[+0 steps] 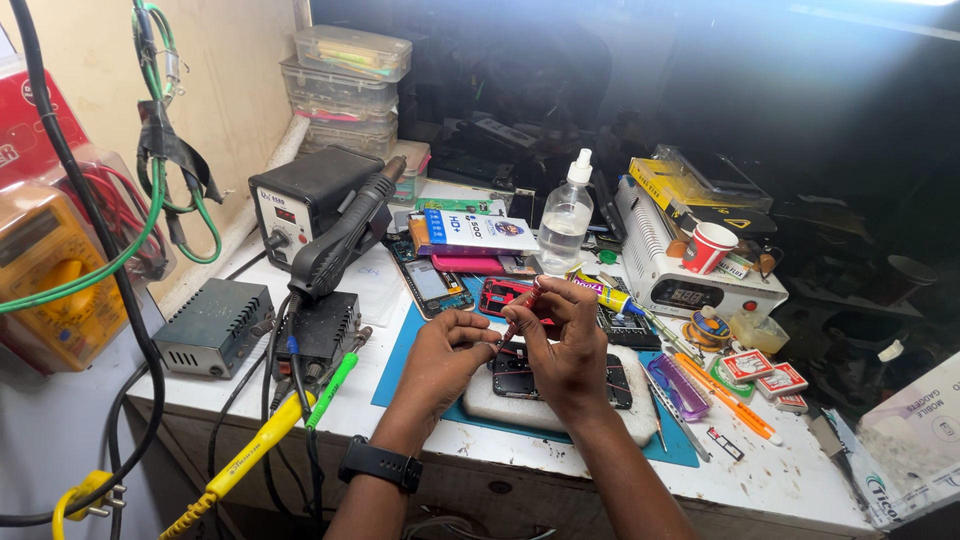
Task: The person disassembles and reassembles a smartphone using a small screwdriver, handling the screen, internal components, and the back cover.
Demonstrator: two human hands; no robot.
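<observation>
Red screwdriver (522, 312) sits pinched in the right hand (565, 345) grip, left hand (450, 345) fingertips closed on its lower tip.

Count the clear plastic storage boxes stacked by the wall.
3, possibly more. The top box, the middle box and the bottom box sit in one stack behind the hot-air station. Lower ones may be hidden.

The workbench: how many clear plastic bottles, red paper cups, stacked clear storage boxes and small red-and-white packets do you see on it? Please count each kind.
Clear plastic bottle: 1
Red paper cup: 1
Stacked clear storage boxes: 3
Small red-and-white packets: 3
Total: 8
</observation>
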